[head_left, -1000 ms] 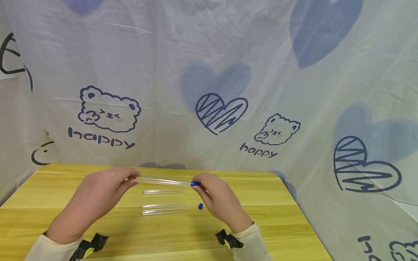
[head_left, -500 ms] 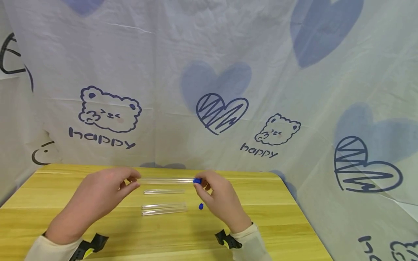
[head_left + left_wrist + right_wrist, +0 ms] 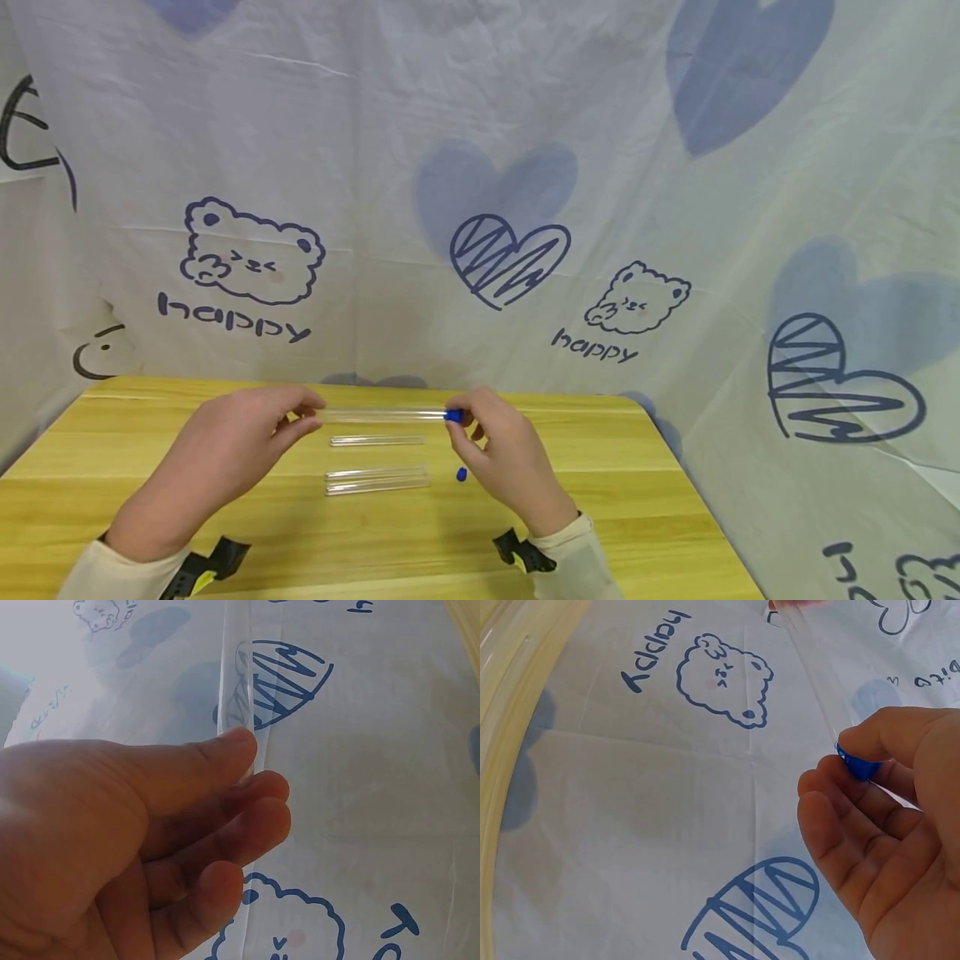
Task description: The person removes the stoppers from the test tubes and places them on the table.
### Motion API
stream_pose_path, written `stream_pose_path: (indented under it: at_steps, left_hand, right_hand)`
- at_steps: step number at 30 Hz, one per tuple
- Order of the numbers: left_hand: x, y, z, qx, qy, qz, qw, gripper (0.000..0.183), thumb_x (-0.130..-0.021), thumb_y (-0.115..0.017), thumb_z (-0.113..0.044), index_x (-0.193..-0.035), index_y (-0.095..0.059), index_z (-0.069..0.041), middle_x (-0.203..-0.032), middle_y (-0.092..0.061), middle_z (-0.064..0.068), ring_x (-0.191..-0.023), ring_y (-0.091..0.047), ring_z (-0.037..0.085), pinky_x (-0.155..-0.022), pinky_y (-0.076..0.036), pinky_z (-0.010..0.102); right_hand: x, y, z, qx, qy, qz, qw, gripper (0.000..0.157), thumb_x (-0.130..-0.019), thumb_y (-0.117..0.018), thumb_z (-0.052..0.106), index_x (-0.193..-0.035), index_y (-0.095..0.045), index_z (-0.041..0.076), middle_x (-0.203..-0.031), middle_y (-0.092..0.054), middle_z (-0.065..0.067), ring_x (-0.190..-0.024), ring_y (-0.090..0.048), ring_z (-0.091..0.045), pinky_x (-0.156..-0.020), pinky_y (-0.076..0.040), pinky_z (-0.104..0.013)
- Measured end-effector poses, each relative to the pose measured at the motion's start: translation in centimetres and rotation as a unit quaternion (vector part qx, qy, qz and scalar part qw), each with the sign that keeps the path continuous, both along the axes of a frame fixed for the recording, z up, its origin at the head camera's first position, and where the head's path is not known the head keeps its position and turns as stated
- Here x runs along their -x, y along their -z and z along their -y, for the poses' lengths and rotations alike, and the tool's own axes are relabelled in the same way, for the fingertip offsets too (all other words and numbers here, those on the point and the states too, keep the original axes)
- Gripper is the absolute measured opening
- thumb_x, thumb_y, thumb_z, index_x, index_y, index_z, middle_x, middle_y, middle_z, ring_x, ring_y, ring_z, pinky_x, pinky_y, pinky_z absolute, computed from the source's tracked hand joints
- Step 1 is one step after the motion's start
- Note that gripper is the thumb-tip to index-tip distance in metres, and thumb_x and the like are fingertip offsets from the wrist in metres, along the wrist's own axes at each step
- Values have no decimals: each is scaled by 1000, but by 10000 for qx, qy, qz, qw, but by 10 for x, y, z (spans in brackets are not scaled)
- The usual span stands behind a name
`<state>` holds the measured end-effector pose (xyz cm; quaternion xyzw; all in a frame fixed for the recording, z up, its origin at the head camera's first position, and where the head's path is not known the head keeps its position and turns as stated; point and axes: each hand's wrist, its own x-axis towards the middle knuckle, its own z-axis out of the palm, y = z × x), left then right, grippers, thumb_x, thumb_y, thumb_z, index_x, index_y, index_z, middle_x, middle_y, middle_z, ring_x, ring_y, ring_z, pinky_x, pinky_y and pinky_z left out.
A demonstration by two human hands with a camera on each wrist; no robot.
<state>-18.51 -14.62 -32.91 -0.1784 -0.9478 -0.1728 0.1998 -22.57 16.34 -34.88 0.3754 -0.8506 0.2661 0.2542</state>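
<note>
A clear test tube (image 3: pixel 384 414) is held level above the table between both hands. My left hand (image 3: pixel 232 450) pinches its left end between thumb and fingers; in the left wrist view the thumb (image 3: pixel 236 746) lies across the glass. At the other end sits a blue cap (image 3: pixel 453 415), which my right hand (image 3: pixel 513 467) pinches. The right wrist view shows the cap (image 3: pixel 861 766) between thumb and fingers, against the tube's mouth and partly covered by the fingertips. A second, loose blue cap (image 3: pixel 461 474) lies on the table just below the right hand.
More clear test tubes (image 3: pixel 377 441) lie side by side on the yellow wooden table (image 3: pixel 360 550), in front of the held one. A white printed cloth (image 3: pixel 390 333) hangs close behind the table's far edge and along its right side.
The tube has gone from slightly tilted to level. Its capped end and the right fingers have shifted slightly right and up, and more of the cap shows. The loose cap has stayed put.
</note>
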Motion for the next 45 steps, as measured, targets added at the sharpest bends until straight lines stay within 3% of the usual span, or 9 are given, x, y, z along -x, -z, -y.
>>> stream_pose_path:
  at_steps: [11,18,28,36,45]
  left_hand:
    - [3,0,-1,46,-14,749,9972,12,-94,-78,-26,-105,-75,-21,-91,-72,-12,-75,-63,6,-63,-54,34]
    - [1,0,-1,40,-54,520,9986,15,-94,-78,-25,-108,-75,-20,-94,-73,-10,-74,-62,5,-62,-53,33]
    - [1,0,-1,95,-29,475,9988,15,-95,-77,-25,-109,-75,-20,-98,-74,-8,-73,-60,4,-64,-53,34]
    - [1,1,-1,168,45,155,9997,13,-94,-78,-23,-107,-75,-20,-100,-76,-7,-75,-64,7,-66,-56,37]
    - [1,2,0,164,103,190,9996,13,-95,-77,-22,-107,-75,-19,-100,-76,-7,-77,-66,9,-67,-57,38]
  right_hand:
    - [0,-2,1,-5,-256,-141,9996,13,-98,-71,8,-111,-68,10,-103,-67,0,-89,-63,-9,-71,-55,-17]
    - [-1,-2,1,-69,-269,-184,9994,13,-99,-71,10,-112,-68,10,-102,-67,1,-86,-63,-8,-70,-55,-17]
    - [0,0,1,-4,-360,-282,9990,15,-99,-71,9,-113,-67,11,-101,-67,1,-84,-62,-8,-69,-54,-15]
    - [-1,2,1,71,-407,-280,9988,14,-98,-72,9,-111,-67,11,-100,-67,1,-83,-62,-8,-66,-58,-24]
    - [-1,0,1,12,-428,-312,9986,15,-98,-72,9,-113,-67,12,-99,-67,2,-82,-62,-7,-67,-56,-19]
